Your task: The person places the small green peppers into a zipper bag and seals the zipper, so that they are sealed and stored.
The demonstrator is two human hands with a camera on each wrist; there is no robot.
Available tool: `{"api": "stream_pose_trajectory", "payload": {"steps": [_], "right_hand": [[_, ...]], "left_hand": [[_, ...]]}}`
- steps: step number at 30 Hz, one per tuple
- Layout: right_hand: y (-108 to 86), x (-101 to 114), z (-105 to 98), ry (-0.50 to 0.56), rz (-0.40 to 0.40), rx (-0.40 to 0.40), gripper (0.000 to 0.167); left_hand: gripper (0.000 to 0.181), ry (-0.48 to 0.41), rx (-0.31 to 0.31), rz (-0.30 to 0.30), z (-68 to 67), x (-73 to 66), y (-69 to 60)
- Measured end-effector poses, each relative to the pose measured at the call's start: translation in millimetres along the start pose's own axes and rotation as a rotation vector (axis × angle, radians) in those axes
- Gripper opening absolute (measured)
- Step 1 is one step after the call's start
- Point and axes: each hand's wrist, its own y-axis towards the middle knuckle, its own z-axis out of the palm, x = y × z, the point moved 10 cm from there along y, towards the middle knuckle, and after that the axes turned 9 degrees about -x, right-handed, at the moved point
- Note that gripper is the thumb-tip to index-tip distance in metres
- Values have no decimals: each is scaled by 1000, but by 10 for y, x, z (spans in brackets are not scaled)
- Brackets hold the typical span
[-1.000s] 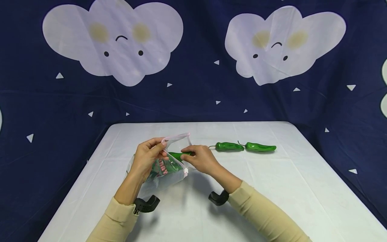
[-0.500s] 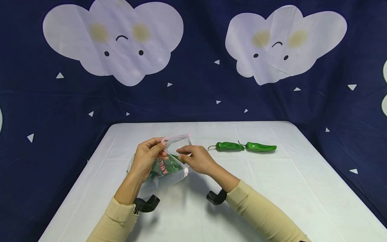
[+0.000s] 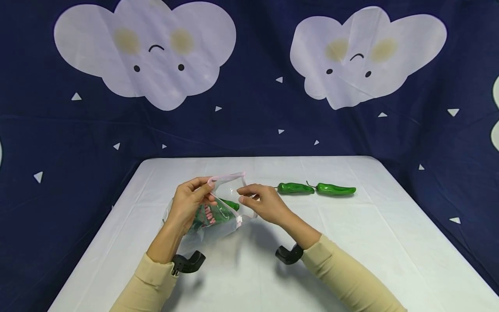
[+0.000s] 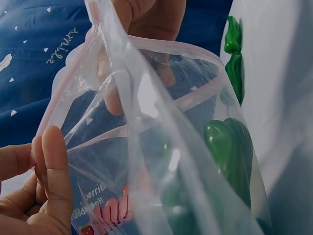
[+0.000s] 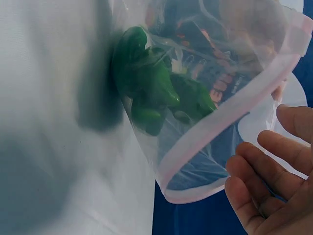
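1. Pinching the bag (image 3: 214,236), the left hand (image 3: 191,201) holds it open.
2. Right hand (image 3: 266,203) at its mouth: fingers loosely parted, empty.
3. Bagging seems partly done: several bagged peppers (image 5: 154,73) inside, two loose peppers (image 3: 295,188) far right.

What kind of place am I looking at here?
Probably a staged recording setup: a white-covered table, a dark blue cloud-print backdrop behind it, and a black device at each wrist.
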Motion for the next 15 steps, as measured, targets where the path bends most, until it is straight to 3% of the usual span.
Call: {"api": "stream_pose_trajectory", "payload": {"steps": [15], "right_hand": [[-48, -147, -308, 8, 2, -97, 27]], "left_hand": [[35, -18, -14, 4, -37, 8, 2]]}}
